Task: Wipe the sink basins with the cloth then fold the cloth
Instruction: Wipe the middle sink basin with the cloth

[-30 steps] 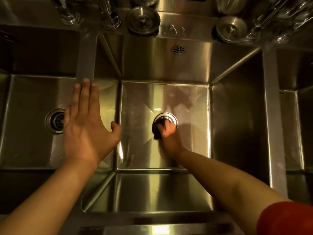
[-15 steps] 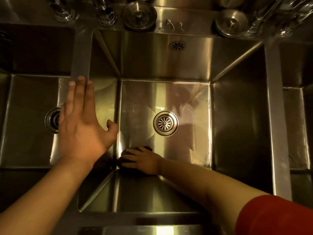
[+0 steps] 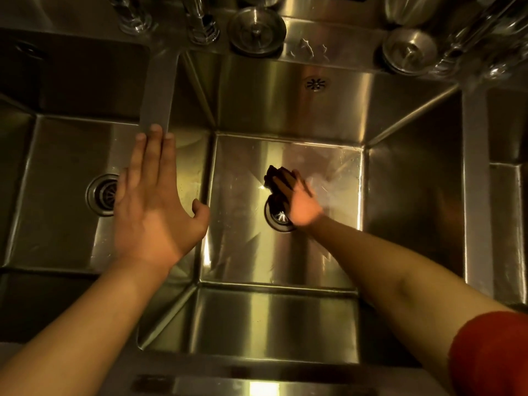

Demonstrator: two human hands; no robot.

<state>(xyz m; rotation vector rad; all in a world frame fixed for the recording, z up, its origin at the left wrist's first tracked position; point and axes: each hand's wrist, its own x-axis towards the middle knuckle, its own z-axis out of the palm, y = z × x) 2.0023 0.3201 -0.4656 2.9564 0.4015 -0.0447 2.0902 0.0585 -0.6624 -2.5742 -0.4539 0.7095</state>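
Head view: stainless steel sink basins are seen from above. The middle basin (image 3: 285,252) is flanked by a left basin (image 3: 57,195) and a right basin (image 3: 508,224), separated by narrow steel dividers. The dark cloth (image 3: 275,181) lies on the floor of the middle basin, partly over the drain (image 3: 278,217). It is pressed down by the right hand (image 3: 300,200), whose grip is flat, the fingers extended over the cloth; the fingers are motion-blurred. The left hand (image 3: 154,207) is held above the left divider (image 3: 158,95), fingers straight and together, thumb spread, nothing held. A second drain (image 3: 100,194) is partly hidden behind this hand. An overflow grille (image 3: 316,82) is set in the rear wall of the middle basin. Two loose strainers (image 3: 257,30) (image 3: 410,50) rest on the rear ledge. A red sleeve (image 3: 491,352) is visible on the right arm. No legible writing or brand marking can be made out.
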